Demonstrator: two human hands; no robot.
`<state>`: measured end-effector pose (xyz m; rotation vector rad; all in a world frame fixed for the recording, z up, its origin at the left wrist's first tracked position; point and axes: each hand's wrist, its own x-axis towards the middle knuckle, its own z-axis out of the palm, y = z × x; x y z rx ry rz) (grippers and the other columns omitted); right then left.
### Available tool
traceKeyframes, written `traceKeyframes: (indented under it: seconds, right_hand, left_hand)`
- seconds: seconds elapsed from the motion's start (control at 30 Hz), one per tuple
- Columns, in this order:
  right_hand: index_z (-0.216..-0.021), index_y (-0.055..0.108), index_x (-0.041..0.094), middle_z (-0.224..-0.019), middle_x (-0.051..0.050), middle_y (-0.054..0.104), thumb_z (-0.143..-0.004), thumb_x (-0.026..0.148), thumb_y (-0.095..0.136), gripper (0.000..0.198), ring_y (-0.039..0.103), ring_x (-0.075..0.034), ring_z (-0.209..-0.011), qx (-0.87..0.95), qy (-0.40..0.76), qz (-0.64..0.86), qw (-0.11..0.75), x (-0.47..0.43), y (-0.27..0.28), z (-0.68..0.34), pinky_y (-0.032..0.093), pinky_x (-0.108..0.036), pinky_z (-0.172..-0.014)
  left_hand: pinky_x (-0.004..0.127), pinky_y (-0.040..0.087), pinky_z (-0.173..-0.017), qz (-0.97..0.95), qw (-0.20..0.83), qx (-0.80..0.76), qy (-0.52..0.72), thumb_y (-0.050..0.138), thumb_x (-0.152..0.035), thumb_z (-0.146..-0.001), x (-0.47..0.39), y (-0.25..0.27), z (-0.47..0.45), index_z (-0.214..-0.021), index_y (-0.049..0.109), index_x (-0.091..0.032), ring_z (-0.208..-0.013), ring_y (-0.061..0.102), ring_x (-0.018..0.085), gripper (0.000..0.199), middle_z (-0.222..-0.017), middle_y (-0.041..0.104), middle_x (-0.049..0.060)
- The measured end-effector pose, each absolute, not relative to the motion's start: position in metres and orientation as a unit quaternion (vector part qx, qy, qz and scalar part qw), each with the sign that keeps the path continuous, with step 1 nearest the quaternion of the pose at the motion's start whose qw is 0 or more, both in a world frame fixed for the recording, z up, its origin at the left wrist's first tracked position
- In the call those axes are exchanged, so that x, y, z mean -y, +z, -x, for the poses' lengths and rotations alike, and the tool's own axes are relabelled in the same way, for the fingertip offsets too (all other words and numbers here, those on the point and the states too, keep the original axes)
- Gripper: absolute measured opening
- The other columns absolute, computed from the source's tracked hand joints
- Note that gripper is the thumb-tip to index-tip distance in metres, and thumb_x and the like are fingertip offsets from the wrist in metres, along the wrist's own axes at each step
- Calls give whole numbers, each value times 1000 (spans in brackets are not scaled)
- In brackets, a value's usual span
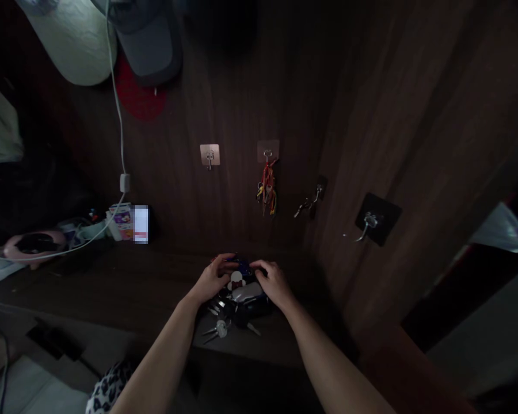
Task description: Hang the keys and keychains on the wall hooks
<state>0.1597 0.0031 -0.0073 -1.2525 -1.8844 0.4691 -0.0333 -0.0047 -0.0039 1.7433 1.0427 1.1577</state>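
Observation:
A pile of keys (221, 329) lies on the dark wooden shelf, close to its front edge. Among it are a white round charm with a red bow (236, 280), a grey oval fob (247, 292) and a dark blue item (243, 267) whose kind I cannot make out. My left hand (213, 279) rests at the pile's left side, thumb and fingers apart beside the charm. On the right, my right hand (273, 280) has its bent fingers at the blue item and the fob, thumb apart from the fingers. Dim light hides details between the hands.
On the back panel are a bare hook (209, 156), a hook with a key bunch on red cords (266, 187) and a small hook with keys (306, 204). A black-backed hook (371, 221) juts from the right wall. Left stand small boxes (121, 221), a lit screen (141, 224) and a white cable (120, 115).

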Motion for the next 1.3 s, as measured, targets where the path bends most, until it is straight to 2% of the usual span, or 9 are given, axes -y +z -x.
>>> traceKeyframes:
  seconds: [0.13, 0.23, 0.37, 0.57, 0.73, 0.9, 1.07, 1.2, 1.3]
  right_hand:
    - [-97, 64, 33, -108, 4, 64, -77, 17, 48, 31, 50, -20, -106, 784, 187, 477, 350, 0, -6, -158, 33, -38, -92]
    - [-94, 65, 32, -106, 3, 65, -78, 17, 47, 28, 51, -20, -104, 788, 185, 477, 343, -1, -8, -158, 34, -37, -91]
    - [-83, 65, 27, -96, 1, 66, -76, 17, 50, 20, 54, -20, -99, 767, 175, 508, 350, -3, -11, -158, 36, -34, -86]
    - [-81, 65, 27, -94, 0, 66, -76, 26, 54, 12, 54, -21, -96, 755, 163, 531, 349, 0, -9, -157, 35, -35, -82]
    - [-74, 63, 25, -91, -1, 65, -75, 25, 55, 8, 54, -22, -93, 752, 155, 544, 339, 0, -9, -155, 35, -34, -78]
    - [-69, 58, 22, -83, -2, 63, -73, 18, 53, 8, 53, -19, -84, 727, 102, 577, 357, 0, -11, -157, 34, -30, -72]
    - [-68, 55, 23, -79, -2, 61, -73, 21, 53, 5, 52, -20, -83, 682, 43, 637, 356, 2, -10, -168, 33, -31, -69]
    - [-79, 56, 24, -87, -4, 62, -73, 20, 52, 8, 52, -23, -89, 663, 48, 646, 375, 1, -7, -173, 35, -34, -72]
    - [-89, 56, 24, -95, -4, 63, -74, 17, 48, 18, 54, -22, -93, 678, 95, 586, 433, 1, -4, -170, 38, -35, -77]
  left_hand:
    - [32, 48, -85, -660, 289, -476, 504, 43, -9, -72, 1, -2, 39, -107, 51, -17, -90, 63, 15, 37, -102, 66, 6]
    - [33, 46, -88, -627, 177, -567, 504, 38, -8, -74, -3, -4, 50, -103, 56, -18, -93, 62, 16, 35, -96, 67, 5]
    - [37, 40, -94, -654, 70, -636, 403, 42, -8, -73, -5, -9, 58, -107, 60, -19, -107, 54, 20, 40, -111, 63, 7]
    - [46, 33, -96, -727, 42, -626, 279, 44, -17, -80, -4, -12, 51, -121, 51, -32, -121, 40, 26, 44, -131, 50, 2]
    - [41, 38, -89, -724, 18, -634, 273, 47, -30, -82, -1, -9, 47, -114, 57, -29, -106, 49, 25, 34, -113, 58, 6]
    - [37, 41, -82, -703, -16, -647, 295, 54, -42, -77, 0, -11, 48, -90, 67, -23, -93, 51, 25, 26, -92, 58, 8]
    - [34, 43, -82, -655, 43, -636, 405, 47, -37, -81, -4, -9, 52, -84, 64, -21, -88, 55, 20, 24, -90, 62, 5]
    - [28, 47, -70, -582, 191, -601, 513, 45, -46, -80, -2, 1, 48, -84, 61, -19, -82, 60, 18, 32, -86, 67, 2]
    - [27, 49, -64, -544, 345, -526, 555, 47, -52, -77, 4, 9, 41, -88, 58, -18, -90, 62, 20, 37, -99, 67, 6]
